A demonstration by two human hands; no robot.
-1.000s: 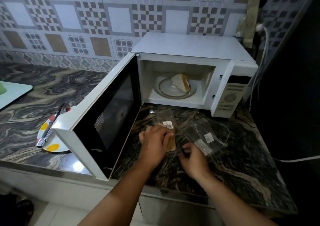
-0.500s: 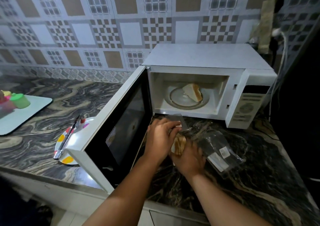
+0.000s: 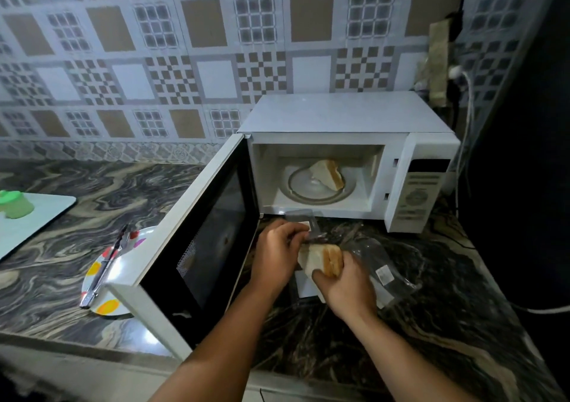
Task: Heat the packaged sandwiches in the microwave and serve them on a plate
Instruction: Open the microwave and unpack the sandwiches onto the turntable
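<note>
Right hand (image 3: 345,287) — grip clamped on sandwich (image 3: 324,258); left hand (image 3: 279,255) — grip pinching clear wrapper (image 3: 303,221). Open microwave (image 3: 345,117) holds second sandwich (image 3: 328,173).

The open microwave door (image 3: 197,247) is hiding part of the spotted plate (image 3: 101,270); the frame's left edge is cutting off a blurred green cup (image 3: 14,205).

The microwave (image 3: 345,117) is white with a black door window (image 3: 212,241). The sandwiches (image 3: 327,174) show pale bread with tan crusts. The counter (image 3: 431,309) swirls in dark grey and beige marble. The plate (image 3: 108,306) is white with orange, red and purple dots. Wall tiles (image 3: 185,62) carry brown, white and checkered squares.
</note>
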